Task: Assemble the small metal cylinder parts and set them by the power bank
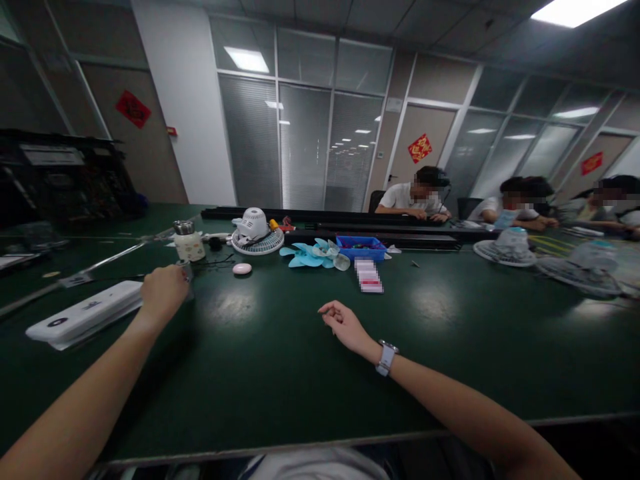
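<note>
My left hand [164, 292] is closed around a small clear object [186, 272] at the left, mostly hidden by the fingers; it looks like a glass or cup. Beside that hand lies a long white box [93, 310], and just behind it stands a cream-coloured bottle [190, 245] with a metal lid. My right hand [345, 325], with a watch on the wrist, is over the middle of the green table [270, 373], empty, its fingers loosely curled and apart. A pink oval object [242, 269] lies between the hands, farther back.
Light-blue fan blades [315, 255], a blue tray [363, 249], a pixelated card [369, 276] and a white fan part [254, 230] sit farther back. Long black bars [300, 217] cross behind them. Several people sit at the far right, near more fan parts [507, 247].
</note>
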Motion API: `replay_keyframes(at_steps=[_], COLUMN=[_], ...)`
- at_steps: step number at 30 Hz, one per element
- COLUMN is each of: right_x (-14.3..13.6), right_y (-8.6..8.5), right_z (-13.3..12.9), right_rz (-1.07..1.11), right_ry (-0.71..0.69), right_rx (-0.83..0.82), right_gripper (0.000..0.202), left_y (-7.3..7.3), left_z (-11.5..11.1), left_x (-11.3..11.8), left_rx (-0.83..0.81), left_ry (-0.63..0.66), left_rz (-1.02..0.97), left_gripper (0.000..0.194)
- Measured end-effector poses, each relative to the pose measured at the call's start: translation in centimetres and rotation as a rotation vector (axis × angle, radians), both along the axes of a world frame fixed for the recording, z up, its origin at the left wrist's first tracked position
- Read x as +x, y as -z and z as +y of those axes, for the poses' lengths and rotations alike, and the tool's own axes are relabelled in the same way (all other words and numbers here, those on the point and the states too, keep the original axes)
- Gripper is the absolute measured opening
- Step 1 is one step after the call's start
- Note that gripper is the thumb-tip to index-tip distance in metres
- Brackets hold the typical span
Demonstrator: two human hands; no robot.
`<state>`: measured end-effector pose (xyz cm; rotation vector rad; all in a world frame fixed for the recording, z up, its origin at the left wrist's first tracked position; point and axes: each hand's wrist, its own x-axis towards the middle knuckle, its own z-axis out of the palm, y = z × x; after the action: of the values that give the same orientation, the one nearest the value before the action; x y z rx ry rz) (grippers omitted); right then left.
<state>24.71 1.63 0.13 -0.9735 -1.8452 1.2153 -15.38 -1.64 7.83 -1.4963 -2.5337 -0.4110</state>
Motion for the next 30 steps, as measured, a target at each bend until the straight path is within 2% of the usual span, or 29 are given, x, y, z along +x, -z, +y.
replay_keyframes(at_steps=[3,11,19,26,30], right_x=[0.0,0.1,0.1,0.1,0.0], right_y=[0.1,0.2,-1.3,-0.5,-0.9], right_z=[0.0,0.1,-0.7,-0.3,-0.5], right_rz=[0.006,0.009,-0.030,-0.024,-0.036], right_ry=[0.001,-0.005,0.008,0.000,0.016], right_rx=[0.000,-0.010,-0.046,-0.024,-0.022], right_gripper=[0.017,0.018,0.016,0.017,0.015], left_y=[0.0,0.3,-0.2,-0.1,0.3], left_z=[0.0,0.2,0.2,0.2,0.3], left_x=[0.1,-0.2,0.1,0.0,-0.5], left_rx=[-0.036,-0.060,-0.096,-0.100,-0.077], left_ry=[-0.067,-0.049,-0.052,-0.012,0.013], left_rz=[0.034,0.050,0.029,0.085,0.142], left_gripper=[0.036,0.038,0.043,0.042,0.039])
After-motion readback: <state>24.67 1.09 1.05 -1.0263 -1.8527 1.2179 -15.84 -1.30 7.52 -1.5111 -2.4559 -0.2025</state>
